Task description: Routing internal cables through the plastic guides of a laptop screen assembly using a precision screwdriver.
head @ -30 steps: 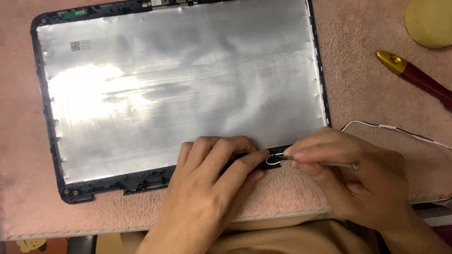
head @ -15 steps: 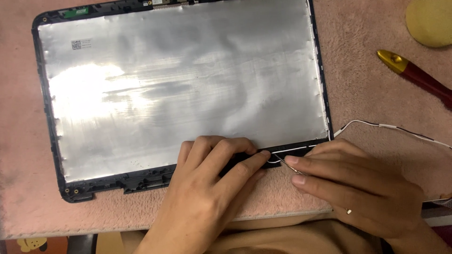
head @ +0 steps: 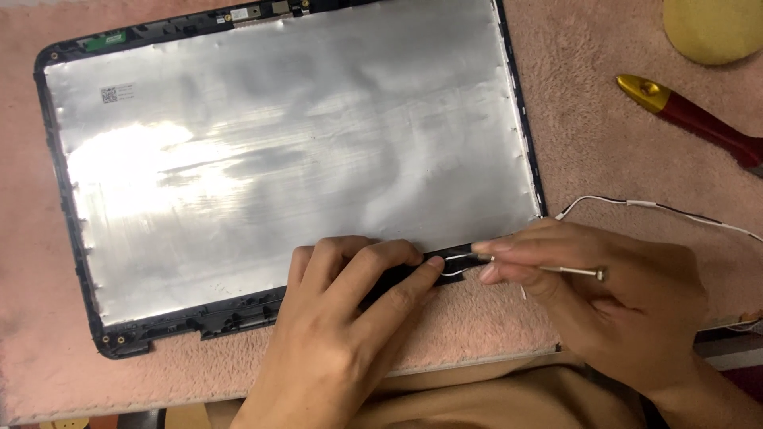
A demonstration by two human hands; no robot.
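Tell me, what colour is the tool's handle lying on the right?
Dark red with a gold tip, the tool shows in the head view.

The laptop lid point(head: 294, 159) in front of me is lined with dull silvery foil, smooth but faintly creased, throwing back a soft white glare. Its frame is dark matt plastic. Under my left hand point(head: 350, 326) lies a black strip of the frame's lower edge, slightly glossy. In my right hand's point(head: 612, 302) grip is a thin tool point(head: 568, 271) of bright, polished metal, beside a fine white plastic-coated wire point(head: 660, 206). The worktop point(head: 604, 143) is covered in pink cloth, fuzzy and rough-napped. The screwdriver point(head: 691, 119) has a glossy red and yellow plastic handle. The yellow pad point(head: 715, 28) looks soft and matt.
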